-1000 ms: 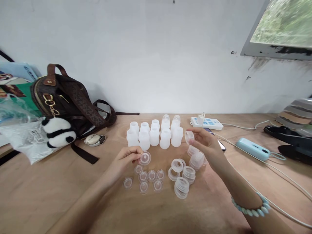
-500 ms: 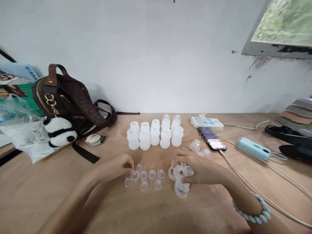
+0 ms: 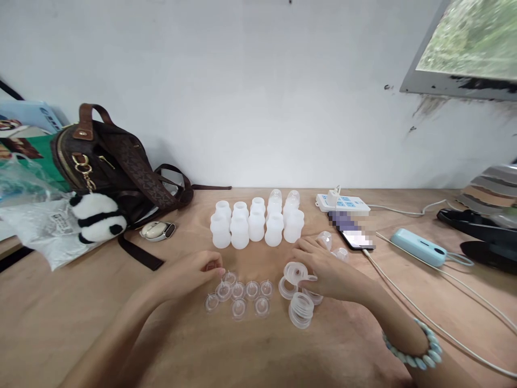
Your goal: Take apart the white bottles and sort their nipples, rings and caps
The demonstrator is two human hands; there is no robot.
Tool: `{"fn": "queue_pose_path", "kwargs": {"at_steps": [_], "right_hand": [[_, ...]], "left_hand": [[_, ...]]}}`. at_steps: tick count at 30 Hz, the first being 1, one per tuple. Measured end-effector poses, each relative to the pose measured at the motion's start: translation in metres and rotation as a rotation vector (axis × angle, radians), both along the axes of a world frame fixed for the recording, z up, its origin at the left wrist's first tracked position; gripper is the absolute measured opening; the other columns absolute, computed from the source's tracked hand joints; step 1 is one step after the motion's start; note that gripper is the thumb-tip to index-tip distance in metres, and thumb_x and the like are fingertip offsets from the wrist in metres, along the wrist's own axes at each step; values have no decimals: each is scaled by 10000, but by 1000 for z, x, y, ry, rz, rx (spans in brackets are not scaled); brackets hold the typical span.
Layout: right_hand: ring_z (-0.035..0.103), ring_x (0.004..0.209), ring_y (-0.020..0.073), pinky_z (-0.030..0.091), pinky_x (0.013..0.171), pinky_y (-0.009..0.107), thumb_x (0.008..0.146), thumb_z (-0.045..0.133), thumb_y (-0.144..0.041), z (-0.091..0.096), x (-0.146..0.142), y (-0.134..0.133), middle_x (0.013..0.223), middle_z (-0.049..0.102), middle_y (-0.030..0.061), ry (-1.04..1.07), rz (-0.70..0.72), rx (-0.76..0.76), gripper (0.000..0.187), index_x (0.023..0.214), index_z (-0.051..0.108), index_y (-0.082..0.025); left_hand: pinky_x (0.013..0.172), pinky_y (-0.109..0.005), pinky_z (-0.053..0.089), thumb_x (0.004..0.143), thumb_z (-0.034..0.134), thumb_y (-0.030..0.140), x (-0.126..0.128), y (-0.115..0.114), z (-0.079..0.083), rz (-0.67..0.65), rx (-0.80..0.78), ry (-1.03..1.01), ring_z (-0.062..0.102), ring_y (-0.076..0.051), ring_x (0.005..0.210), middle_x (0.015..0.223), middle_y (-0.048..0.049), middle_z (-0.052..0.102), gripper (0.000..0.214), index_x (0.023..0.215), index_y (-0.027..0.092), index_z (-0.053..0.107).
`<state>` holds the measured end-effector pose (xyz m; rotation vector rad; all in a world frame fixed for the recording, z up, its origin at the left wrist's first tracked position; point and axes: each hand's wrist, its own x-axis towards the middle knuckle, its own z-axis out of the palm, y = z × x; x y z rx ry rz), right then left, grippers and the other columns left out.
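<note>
My left hand [image 3: 196, 272] hovers beside several clear bottle nipples [image 3: 238, 309] lying on the table. Its fingers are loosely bent, thumb slightly apart, and nothing shows in them. My right hand [image 3: 329, 272] has its fingers and thumb at the edges of a translucent bottle ring [image 3: 295, 273], tilted above other rings. A short ring stack [image 3: 301, 310] lies just below that hand. Several frosted white bottle bodies [image 3: 239, 231] stand behind, and clear domed caps [image 3: 292, 199] top two at the back right. Another clear cap [image 3: 325, 238] is partly hidden behind my right hand.
On the left are a brown backpack [image 3: 117, 156] with a panda plush [image 3: 99, 218], a plastic bag [image 3: 48, 231] and a mouse-like object [image 3: 156, 230]. On the right lie a power strip [image 3: 357, 205], a phone [image 3: 351, 231], a light-blue device [image 3: 420, 248] and cables.
My right hand has shifted slightly up with the ring, so the lower stack shows more. My left fingers have lifted a little off the nipples and loosened.
</note>
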<state>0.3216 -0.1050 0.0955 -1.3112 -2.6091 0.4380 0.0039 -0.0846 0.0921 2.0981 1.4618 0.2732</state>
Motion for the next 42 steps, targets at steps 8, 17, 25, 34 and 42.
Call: {"fn": "queue_pose_path", "kwargs": {"at_steps": [8, 17, 25, 34, 42], "right_hand": [[616, 985, 235, 477, 837, 378, 858, 605, -177, 18, 3, 19, 1058, 675, 51, 184, -109, 114, 155, 1004, 615, -226], [571, 1075, 314, 346, 962, 483, 921, 495, -132, 27, -29, 119, 1056, 704, 157, -29, -224, 596, 198, 1072, 619, -168], [551, 1170, 324, 237, 1063, 558, 923, 536, -199, 44, -19, 120, 1112, 698, 156, 23, -267, 699, 214, 1131, 575, -170], [625, 912, 233, 488, 830, 401, 856, 636, -338, 44, -27, -2, 942, 667, 48, 969, -279, 266, 202, 1029, 576, -253], [486, 579, 133, 383, 501, 248, 891, 589, -387, 5, -34, -26, 680, 528, -38, 977, -239, -193, 167, 916, 524, -236]], "left_hand": [[593, -279, 353, 909, 458, 459, 1, -2, 5, -2, 35, -13, 551, -202, 697, 754, 5, 614, 312, 828, 211, 629], [579, -279, 328, 937, 430, 402, 18, 0, 6, 85, 265, -138, 513, -174, 618, 669, 26, 570, 282, 815, 200, 585], [692, -331, 402, 963, 447, 333, 19, -4, 1, 106, 586, -134, 560, -200, 707, 733, 1, 599, 229, 849, 199, 593], [876, -376, 505, 846, 686, 402, 40, -27, -6, -68, 805, -442, 548, -311, 1192, 1385, -135, 517, 698, 1419, 266, 312], [576, -254, 442, 792, 671, 442, 41, -36, -13, -91, 390, -437, 588, -180, 651, 902, -21, 711, 367, 1087, 240, 589]]}}
